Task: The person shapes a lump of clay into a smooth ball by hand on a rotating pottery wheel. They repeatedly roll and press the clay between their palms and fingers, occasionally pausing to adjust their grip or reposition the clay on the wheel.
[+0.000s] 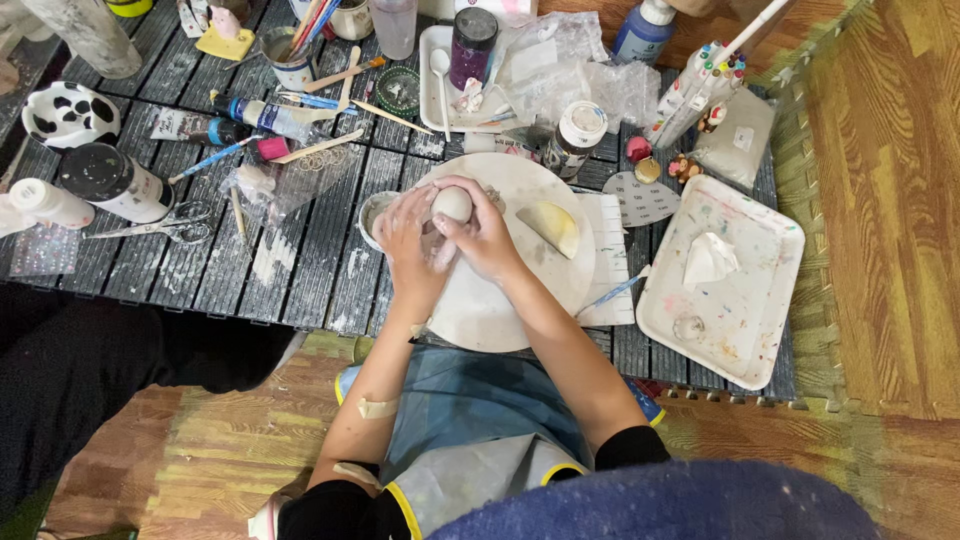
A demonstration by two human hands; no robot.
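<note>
clay ball point(452, 204) between both hands point(450, 240)

This looks like a craft corner in a home — a low dark slatted table point(300, 250) sits on a wooden floor point(880, 200). Paint bottles point(270, 115) and a cup of brushes point(292, 55) crowd eleven o'clock — a paint-spotted white tray point(745, 310) lies at three o'clock.

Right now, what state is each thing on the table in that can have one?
Clay ball: gripped between both hands.
Left hand: closed on the ball.
Right hand: closed on the ball.
Round board: flat, smeared white.
Clay half-disc: lying loose on the board.
Glitter jar: capped, upright.
Scissors: lying flat on the table.
White tray: paint-stained, holds crumpled tissue.
</note>
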